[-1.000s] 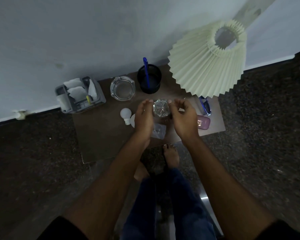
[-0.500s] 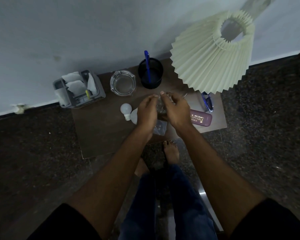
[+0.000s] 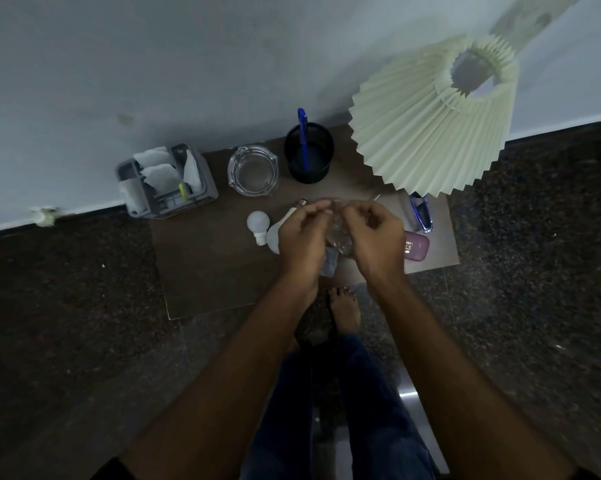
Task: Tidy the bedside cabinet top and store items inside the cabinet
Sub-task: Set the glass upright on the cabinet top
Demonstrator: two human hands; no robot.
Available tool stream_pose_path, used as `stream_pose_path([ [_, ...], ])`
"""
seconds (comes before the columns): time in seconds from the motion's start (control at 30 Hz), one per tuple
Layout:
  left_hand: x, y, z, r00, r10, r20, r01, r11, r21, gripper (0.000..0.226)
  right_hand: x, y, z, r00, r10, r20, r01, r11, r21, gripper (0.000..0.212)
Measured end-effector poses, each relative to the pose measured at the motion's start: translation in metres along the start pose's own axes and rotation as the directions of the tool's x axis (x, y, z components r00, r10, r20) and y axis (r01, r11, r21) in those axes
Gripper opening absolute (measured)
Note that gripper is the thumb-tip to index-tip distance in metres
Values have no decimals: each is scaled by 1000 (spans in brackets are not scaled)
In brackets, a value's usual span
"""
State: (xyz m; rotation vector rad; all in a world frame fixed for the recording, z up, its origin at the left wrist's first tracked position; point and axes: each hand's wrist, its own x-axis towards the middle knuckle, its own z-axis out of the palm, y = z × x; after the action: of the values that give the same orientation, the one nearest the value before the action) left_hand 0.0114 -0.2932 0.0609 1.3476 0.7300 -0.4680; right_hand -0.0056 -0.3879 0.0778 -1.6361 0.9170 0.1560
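My left hand [image 3: 304, 237] and my right hand [image 3: 375, 237] meet over the middle of the brown cabinet top [image 3: 209, 268]. Between them they pinch a crumpled clear plastic wrapper [image 3: 338, 237], mostly hidden by the fingers. A small clear packet [image 3: 328, 263] lies under the hands. Left of the hands a small white bulb [image 3: 258, 225] rests on the cabinet, with a larger white bulb [image 3: 274, 235] partly hidden beside it. A pink spectacle case [image 3: 417, 245] sits to the right, and blue glasses [image 3: 421, 213] lie beyond it.
At the back stand a glass ashtray [image 3: 253, 170], a black pen cup [image 3: 309, 154] with a blue pen, and a pleated cream lampshade [image 3: 427, 123]. A grey caddy [image 3: 165, 181] with papers sits on the cabinet's left corner. Dark speckled floor surrounds the cabinet; my bare foot [image 3: 344, 308] is in front.
The shiny clear object was held up in view between my fingertips. Both hands have since closed together around it and lowered slightly, crumpling it so that it is nearly hidden.
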Motion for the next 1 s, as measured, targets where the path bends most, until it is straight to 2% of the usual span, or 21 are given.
stream_pose_path([
  [0.1, -6, 6, -6, 988, -154, -31, 151, 986, -75, 24, -14, -5, -7, 999, -47, 4, 47, 996, 73, 20],
  [0.2, -5, 13, -15, 928, -364, 82, 371, 923, -101, 42, -28, -6, -12, 993, -101, 64, 90, 984, 157, 24],
  [0.27, -3, 18, -21, 909, -381, 168, 401, 910, -108, 49, -36, -5, -14, 981, -155, 117, 128, 970, 208, 31],
  [0.4, -2, 28, -34, 919, -310, 245, 341, 935, -96, 43, -38, -3, -12, 958, -201, 204, 133, 944, 301, 41],
  [0.47, -3, 33, -40, 926, -248, 285, 293, 948, -126, 36, -32, -4, -12, 944, -203, 259, 123, 949, 292, 46],
  [0.53, -2, 37, -47, 926, -152, 346, 219, 962, -164, 34, -26, -6, -13, 937, -162, 309, 68, 953, 294, 52],
  [0.67, -3, 46, -59, 876, -42, 481, 132, 979, -155, 37, -16, -21, -17, 887, -78, 455, -51, 963, 265, 65],
  [0.77, -4, 48, -64, 844, -9, 536, 99, 985, -139, 32, -11, -31, -17, 826, -77, 558, -48, 977, 206, 57],
  [0.87, -6, 50, -68, 819, 10, 573, 56, 994, -96, 37, -7, -35, -14, 810, -72, 582, -22, 988, 152, 51],
  [1.0, -6, 56, -75, 807, -8, 590, -21, 999, 41, 45, -6, -39, -13, 788, -90, 609, 22, 993, 118, 61],
])
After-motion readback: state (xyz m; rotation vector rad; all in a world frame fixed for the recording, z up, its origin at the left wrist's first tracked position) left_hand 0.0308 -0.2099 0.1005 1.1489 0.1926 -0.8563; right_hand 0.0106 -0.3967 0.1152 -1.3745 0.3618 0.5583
